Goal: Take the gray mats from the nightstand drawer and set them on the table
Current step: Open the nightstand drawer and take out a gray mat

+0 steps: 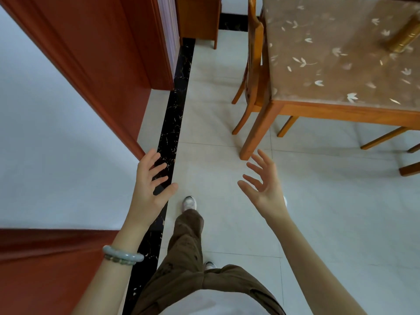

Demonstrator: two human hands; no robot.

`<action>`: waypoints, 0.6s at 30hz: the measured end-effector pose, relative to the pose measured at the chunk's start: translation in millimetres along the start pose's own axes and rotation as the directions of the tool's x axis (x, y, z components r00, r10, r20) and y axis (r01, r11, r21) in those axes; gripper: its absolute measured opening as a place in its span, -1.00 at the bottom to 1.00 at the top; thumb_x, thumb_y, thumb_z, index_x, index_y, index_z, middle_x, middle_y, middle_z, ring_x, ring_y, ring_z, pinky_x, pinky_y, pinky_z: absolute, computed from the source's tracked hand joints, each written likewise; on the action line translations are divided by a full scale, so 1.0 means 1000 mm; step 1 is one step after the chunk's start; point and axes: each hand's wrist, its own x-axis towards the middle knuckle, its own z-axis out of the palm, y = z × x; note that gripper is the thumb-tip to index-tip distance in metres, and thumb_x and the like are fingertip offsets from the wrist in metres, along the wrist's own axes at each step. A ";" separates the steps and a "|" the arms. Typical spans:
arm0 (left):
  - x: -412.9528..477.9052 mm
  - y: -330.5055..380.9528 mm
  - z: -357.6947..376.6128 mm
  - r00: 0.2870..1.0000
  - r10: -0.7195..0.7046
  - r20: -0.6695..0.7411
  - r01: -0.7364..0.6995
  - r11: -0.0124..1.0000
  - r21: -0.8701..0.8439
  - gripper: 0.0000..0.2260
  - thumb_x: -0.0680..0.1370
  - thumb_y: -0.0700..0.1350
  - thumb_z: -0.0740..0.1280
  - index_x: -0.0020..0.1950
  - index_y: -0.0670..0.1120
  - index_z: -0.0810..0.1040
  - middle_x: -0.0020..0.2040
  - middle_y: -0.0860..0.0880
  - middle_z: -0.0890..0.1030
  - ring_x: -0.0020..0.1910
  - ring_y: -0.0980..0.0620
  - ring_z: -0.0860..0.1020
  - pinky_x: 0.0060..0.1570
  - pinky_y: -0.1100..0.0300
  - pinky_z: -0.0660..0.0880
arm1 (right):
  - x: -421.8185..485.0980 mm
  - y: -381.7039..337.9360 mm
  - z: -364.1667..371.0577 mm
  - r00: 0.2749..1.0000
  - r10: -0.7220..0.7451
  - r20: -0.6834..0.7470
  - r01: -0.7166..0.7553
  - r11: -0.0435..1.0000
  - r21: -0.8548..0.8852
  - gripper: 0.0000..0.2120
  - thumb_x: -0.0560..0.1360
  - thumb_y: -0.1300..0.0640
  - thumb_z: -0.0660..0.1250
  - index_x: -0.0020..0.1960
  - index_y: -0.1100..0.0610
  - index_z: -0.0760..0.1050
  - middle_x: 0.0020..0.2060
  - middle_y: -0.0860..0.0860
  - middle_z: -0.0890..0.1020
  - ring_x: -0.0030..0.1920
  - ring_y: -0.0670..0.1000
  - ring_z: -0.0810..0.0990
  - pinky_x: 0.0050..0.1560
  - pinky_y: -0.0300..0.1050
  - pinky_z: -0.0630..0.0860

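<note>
My left hand (151,183) is held out over the floor beside the wall, fingers spread and holding nothing. My right hand (264,185) is also raised in front of me, palm turned inward, fingers apart and empty. The wooden table (341,64) with a brown leaf-patterned cover stands at the upper right. A small wooden cabinet on legs (197,17), possibly the nightstand, stands at the top centre against the wall. No gray mats are in view.
A wooden chair (252,71) is pushed against the table's left side. A gold cylinder (404,39) lies on the table at the far right. A red-brown door frame (113,53) and white wall fill the left. Pale floor tiles with a black strip run ahead.
</note>
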 end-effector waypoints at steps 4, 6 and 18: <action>0.066 -0.003 -0.007 1.000 0.018 0.022 -0.018 1.000 -0.022 -0.27 0.39 -0.17 0.42 0.44 0.24 0.18 0.39 0.26 0.31 0.31 0.21 0.42 0.14 0.32 0.46 | 0.063 -0.007 0.015 0.999 -0.029 -0.034 0.029 1.000 0.011 -0.27 0.42 0.24 0.45 0.44 -0.07 0.16 0.36 -0.03 0.38 0.27 -0.14 0.46 0.18 -0.24 0.51; 0.103 0.001 -0.012 0.999 0.036 0.033 -0.035 0.999 -0.026 -0.28 0.40 -0.18 0.41 0.43 0.24 0.17 0.39 0.23 0.31 0.32 0.20 0.42 0.16 0.28 0.46 | 0.097 -0.014 0.024 0.998 -0.048 -0.045 0.050 0.999 0.023 -0.29 0.41 0.21 0.46 0.39 -0.18 0.18 0.35 -0.04 0.38 0.26 -0.17 0.45 0.18 -0.21 0.51; 0.312 0.028 -0.029 0.991 0.102 0.087 -0.100 0.995 -0.031 -0.27 0.41 -0.16 0.42 0.46 0.20 0.15 0.45 0.05 0.31 0.33 0.18 0.42 0.19 0.26 0.45 | 0.285 -0.054 0.057 0.994 -0.079 -0.081 0.082 0.996 0.042 -0.29 0.40 0.10 0.46 0.44 -0.09 0.19 0.38 -0.07 0.38 0.30 -0.12 0.45 0.20 -0.16 0.51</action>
